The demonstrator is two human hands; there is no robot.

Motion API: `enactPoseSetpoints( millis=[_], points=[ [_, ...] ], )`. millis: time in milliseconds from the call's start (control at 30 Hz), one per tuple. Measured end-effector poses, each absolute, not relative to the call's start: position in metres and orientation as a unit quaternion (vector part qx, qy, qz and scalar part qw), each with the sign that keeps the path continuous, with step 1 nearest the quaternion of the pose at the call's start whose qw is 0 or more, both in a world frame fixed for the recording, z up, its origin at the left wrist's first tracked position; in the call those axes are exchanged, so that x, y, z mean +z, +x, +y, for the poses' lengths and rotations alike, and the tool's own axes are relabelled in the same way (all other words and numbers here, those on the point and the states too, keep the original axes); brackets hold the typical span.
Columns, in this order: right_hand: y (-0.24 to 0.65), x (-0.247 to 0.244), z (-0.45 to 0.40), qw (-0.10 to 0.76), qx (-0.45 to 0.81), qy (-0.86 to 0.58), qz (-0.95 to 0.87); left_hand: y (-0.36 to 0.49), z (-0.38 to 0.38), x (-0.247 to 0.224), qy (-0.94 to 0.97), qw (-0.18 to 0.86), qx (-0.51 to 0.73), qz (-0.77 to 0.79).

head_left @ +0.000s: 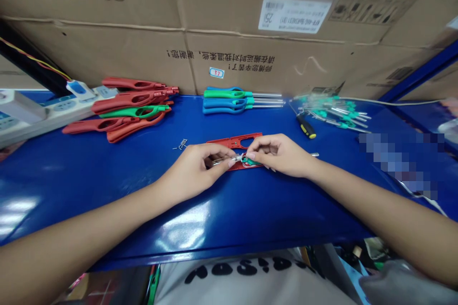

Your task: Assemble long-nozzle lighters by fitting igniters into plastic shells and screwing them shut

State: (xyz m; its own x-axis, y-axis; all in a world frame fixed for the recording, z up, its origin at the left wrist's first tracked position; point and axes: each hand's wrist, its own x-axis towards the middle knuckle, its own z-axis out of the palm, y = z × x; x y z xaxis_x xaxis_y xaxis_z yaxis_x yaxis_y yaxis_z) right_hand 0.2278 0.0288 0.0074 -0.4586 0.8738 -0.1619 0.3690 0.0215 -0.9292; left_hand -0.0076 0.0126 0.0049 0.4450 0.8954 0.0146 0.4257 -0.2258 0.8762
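My left hand (198, 167) is closed around a clear, slim lighter fuel tank (219, 161) with a white end pointing right. Fingertips of my right hand (282, 155) are pinched together at that white end, beside a green plastic part (252, 162) with thin wires. What exactly they grip is too small to make out. Under both hands lies one red lighter shell half (234, 166). Another red shell half (229, 143) rests just behind it. A metal tube end (315, 154) sticks out to the right from behind my right hand.
Left, a pile of red and green lighter shells (121, 103) sits near a power strip (64, 107). Behind are blue and green lighters with metal tubes (225, 105). Right, a screwdriver (306, 127) and tube assemblies (336, 112). Small screws (183, 143) lie left. A cardboard box (143, 57) stands behind.
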Motion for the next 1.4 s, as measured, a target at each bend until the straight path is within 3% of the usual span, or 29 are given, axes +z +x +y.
enactPoseSetpoints(
  millis=[1400],
  points=[
    [0.2336, 0.0028, 0.0237, 0.271, 0.485, -0.437, -0.707, -0.0015, 0.0084, 0.0116, 0.741, 0.415, 0.267, 0.455]
  ],
)
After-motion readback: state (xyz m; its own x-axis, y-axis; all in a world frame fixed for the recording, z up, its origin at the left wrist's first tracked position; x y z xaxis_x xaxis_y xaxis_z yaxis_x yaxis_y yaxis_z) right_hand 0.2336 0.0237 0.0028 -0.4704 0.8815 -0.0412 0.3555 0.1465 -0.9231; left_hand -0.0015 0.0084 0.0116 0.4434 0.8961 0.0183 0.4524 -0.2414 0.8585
